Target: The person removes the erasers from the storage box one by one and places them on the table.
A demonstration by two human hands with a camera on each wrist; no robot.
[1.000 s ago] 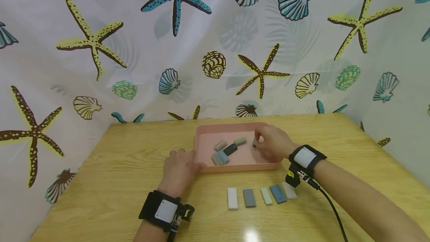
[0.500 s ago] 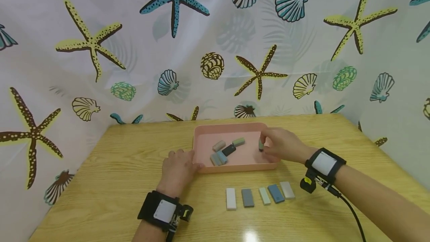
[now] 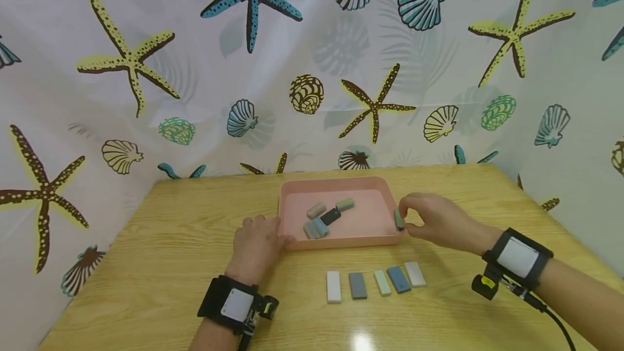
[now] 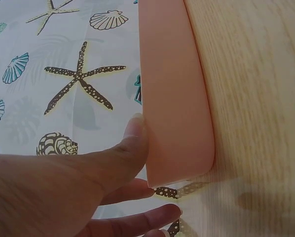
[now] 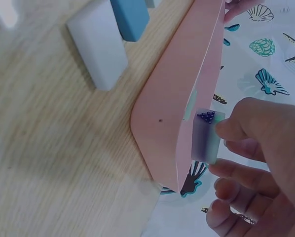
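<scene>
A shallow pink tray (image 3: 370, 240) lies on the wooden table. My left hand (image 3: 255, 245) holds its front left corner; in the left wrist view the thumb (image 4: 136, 133) is at the rim and the fingers reach round the corner. My right hand (image 3: 441, 221) pinches a small pale-green block (image 5: 206, 138) with purple dots between thumb and fingertips. This block is upright, right at the tray's right wall. Inside the tray, toward the left, lie a black block (image 3: 331, 216), a green block (image 3: 345, 205), a beige block (image 3: 316, 210) and several bluish-grey ones.
In front of the tray a row of flat blocks lies on the table: a white block (image 3: 333, 287), a grey block (image 3: 358, 286), a pale-green block (image 3: 382, 283), a blue block (image 3: 398, 279) and another white block (image 3: 415, 274). A shell-and-starfish cloth (image 3: 273, 85) hangs behind the table.
My right hand has moved to the right with the green block, from inside the tray to its right wall. My left hand has stayed at the tray's corner.
</scene>
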